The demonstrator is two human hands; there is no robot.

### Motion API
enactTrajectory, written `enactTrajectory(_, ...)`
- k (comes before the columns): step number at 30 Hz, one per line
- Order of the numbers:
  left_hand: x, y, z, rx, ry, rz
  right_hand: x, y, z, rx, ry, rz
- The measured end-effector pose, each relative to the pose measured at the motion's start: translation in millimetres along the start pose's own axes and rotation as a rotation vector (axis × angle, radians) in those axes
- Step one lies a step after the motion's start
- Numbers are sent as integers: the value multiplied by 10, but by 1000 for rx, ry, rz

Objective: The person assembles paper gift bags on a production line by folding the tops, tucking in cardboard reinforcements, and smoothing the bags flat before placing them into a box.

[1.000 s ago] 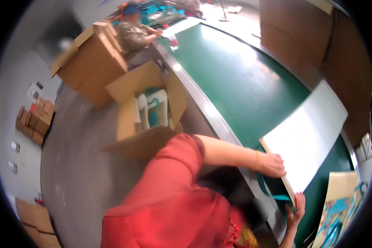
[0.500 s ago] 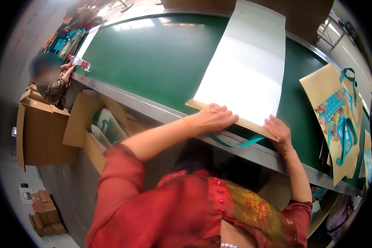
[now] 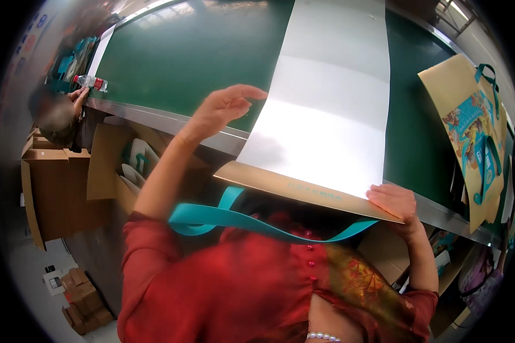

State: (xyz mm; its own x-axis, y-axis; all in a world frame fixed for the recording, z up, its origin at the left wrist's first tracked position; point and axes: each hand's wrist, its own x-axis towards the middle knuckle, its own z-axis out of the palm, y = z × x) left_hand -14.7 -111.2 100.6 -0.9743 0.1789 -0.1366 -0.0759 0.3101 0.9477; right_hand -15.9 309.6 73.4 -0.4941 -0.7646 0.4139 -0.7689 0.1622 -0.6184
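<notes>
A long white paper sheet [image 3: 332, 86] runs across the green table toward me. Its near end is a brown folded strip [image 3: 303, 184] with faint teal print, sticking out past the table edge. From that strip a teal ribbon handle [image 3: 257, 222] hangs in loops. My right hand [image 3: 393, 203] grips the right end of the strip, fingers on top; its thumb is hidden. Raised to the left of the sheet, my left hand [image 3: 226, 108] is empty, its index finger stretched out and the others curled. It appears apart from the paper.
Printed brown paper bags [image 3: 469, 131] with teal handles lie at the table's right. A plastic bottle [image 3: 94, 83] lies at the far left near another person's hands [image 3: 79, 96]. Below the table's metal edge [image 3: 149, 119] stand open cardboard boxes [image 3: 106, 160], one holding pale bags.
My left hand has let go of the brown strip and lifted up and left. The sheet's near end has come closer to me, its strip and ribbon now showing more. My right hand stays on the strip.
</notes>
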Motion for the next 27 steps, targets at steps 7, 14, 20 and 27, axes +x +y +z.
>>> enactTrajectory(7,128,-1297,35,642,-100,307,109,270,-641,336,-101,538)
enactTrajectory(14,547,-827,371,-202,200,-4,1212,1641,-905,829,162,765)
enactTrajectory(20,667,-870,454,309,456,-173,1570,2476,-585,675,29,991)
enactTrajectory(27,806,-585,721,1070,604,194,1616,2474,-459,323,-29,1226)
